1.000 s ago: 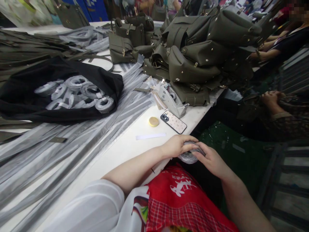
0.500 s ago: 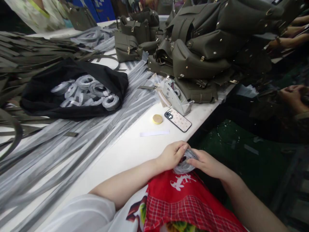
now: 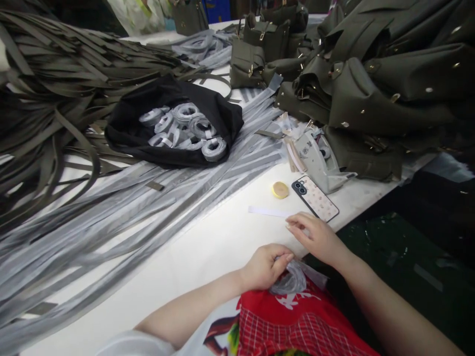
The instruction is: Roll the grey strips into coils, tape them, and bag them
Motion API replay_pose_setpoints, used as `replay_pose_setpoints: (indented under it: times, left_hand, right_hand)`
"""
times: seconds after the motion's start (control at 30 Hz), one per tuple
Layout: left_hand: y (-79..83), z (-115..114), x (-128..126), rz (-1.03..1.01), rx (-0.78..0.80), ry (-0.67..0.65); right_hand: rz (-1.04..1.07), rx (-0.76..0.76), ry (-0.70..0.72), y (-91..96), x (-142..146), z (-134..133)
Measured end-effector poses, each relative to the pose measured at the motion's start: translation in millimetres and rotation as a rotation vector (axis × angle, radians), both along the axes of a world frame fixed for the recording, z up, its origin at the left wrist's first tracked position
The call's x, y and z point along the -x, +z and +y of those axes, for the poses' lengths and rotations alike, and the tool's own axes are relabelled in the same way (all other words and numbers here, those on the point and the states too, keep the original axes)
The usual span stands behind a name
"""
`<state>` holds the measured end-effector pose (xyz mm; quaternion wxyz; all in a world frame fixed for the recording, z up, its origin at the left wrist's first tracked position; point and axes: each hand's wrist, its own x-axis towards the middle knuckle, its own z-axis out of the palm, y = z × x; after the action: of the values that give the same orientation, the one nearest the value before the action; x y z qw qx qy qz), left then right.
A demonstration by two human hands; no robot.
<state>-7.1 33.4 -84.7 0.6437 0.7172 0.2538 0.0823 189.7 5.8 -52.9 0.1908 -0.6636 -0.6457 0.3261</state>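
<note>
My left hand (image 3: 264, 267) is closed on a coiled grey strip roll (image 3: 290, 282) at the table's near edge, just above my red apron. My right hand (image 3: 315, 237) has its fingers loosely stretched over the white tabletop, fingertips by a white paper strip (image 3: 269, 211), and it holds nothing that I can see. A phone in a patterned case (image 3: 315, 198) and a small yellow tape roll (image 3: 279, 190) lie just beyond that hand.
A black bag (image 3: 222, 111) holding several grey strip rolls sits mid-table. Long grey strips (image 3: 111, 217) fan across the left side, dark green straps (image 3: 55, 89) behind them. Olive handbags (image 3: 371, 94) pile at the right. The table edge (image 3: 356, 217) runs diagonally by my right hand.
My right hand has let go of the grey roll and moved up onto the table near the paper strip. My left hand keeps the roll. The view has swung left.
</note>
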Motion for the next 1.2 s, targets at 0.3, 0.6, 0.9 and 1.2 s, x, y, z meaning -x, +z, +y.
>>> replay_pose_setpoints:
  times: [0.3,0.6,0.9,1.2]
  left_hand:
    - [-2.4,10,0,-0.1,-0.031,-0.043]
    - [5.6,4,10,-0.081,-0.041,0.208]
    - [7.5,5,10,0.045,0.022,0.34]
    - [2.9,63,-1,0.128,0.097,0.488]
  right_hand:
    - [-0.418,-0.104,-0.033,-34.1,16,41]
    - [-0.424,-0.002,-0.106,-31.8,14,35]
    - [-0.374,-0.091,-0.081,-23.8,16,36]
    - [-0.472,-0.332,-0.052,51.1,1,-16]
